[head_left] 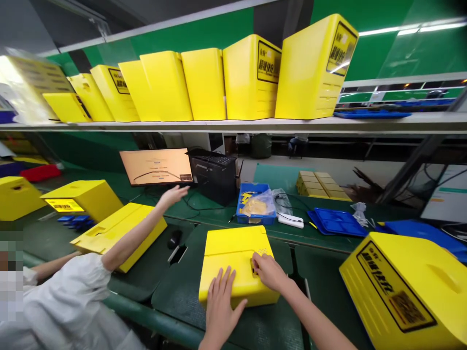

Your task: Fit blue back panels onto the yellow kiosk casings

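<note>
A yellow box (233, 240) lies near the front edge of the green workbench (178, 289), where the left hand (222, 305) rests on it with fingers spread, gripping nothing. The right hand (270, 272) has its fingers bent at the box's small recess (253, 267); whether they hold anything I cannot tell. Toward the back edge sit 1 blue bin (246, 218) of yellow pieces (247, 197) and 1 white block (291, 220)
</note>
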The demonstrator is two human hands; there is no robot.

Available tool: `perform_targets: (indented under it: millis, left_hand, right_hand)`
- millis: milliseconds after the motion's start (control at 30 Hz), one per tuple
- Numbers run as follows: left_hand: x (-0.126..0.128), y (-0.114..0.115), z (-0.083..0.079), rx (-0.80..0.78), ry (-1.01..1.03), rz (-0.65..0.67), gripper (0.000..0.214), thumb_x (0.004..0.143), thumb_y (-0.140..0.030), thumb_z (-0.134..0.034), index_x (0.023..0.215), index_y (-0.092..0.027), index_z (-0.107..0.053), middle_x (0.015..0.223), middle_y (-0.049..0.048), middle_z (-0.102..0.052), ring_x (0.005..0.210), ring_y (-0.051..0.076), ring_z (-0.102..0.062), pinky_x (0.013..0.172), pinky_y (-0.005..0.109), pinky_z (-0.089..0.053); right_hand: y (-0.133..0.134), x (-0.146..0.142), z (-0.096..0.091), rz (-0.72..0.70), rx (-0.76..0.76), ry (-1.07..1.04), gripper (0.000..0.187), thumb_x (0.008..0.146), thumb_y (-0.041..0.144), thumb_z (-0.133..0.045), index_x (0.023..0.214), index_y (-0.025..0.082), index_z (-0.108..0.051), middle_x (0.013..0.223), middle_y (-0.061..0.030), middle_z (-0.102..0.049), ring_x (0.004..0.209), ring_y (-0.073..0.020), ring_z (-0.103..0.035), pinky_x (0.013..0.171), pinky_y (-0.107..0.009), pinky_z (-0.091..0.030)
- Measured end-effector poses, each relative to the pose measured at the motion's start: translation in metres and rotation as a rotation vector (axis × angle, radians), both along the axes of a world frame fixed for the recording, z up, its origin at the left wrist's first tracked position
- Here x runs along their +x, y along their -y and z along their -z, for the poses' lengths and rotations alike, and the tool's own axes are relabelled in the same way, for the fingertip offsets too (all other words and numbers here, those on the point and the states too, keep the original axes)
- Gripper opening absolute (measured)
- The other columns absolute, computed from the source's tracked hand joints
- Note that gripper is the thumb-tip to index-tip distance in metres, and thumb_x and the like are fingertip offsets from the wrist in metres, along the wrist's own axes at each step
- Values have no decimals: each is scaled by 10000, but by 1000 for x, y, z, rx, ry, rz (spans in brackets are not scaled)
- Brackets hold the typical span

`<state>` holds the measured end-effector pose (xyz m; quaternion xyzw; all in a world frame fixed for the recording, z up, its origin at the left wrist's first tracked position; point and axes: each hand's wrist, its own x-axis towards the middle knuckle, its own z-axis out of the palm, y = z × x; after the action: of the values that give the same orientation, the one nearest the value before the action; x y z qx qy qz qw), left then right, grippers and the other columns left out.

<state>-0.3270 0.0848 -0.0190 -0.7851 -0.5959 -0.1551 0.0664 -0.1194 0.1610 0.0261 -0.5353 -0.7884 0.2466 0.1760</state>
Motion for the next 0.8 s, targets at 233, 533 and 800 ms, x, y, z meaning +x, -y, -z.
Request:
perform_targets:
  millis: [233,533,800]
  left_hand:
    - [-3,1,2,38,-26,-14,594,878,-421,-401,1415,-300,-179,1493,-77,-265,1384,196,-210,1075,405,-311]
    - [0,-1,-2,44,16,-19,582,879,-408,-400,1412,-306,-189,1478,-69,-304,1364,215,-260,1052,421,-333]
    - [-1,1,-1,0,40,-21,582,879,-404,-389,1415,-302,-187,1486,-64,-285,1377,224,-231,1072,433,-313]
  right_hand:
    - [-7,-12,-3,-13,68,214,134,739,88,-399,784,211,-430,763,-41,-608,728,-186,-491,640,-293,-226]
    - [-12,-19,-9,-58,125,390,130,760,123,-401,850,191,-464,809,-103,-631,735,-243,-546,624,-328,-202]
    - [-9,-22,-12,-72,137,380,185,725,76,-423,866,182,-481,818,-115,-645,765,-253,-561,679,-343,-257]
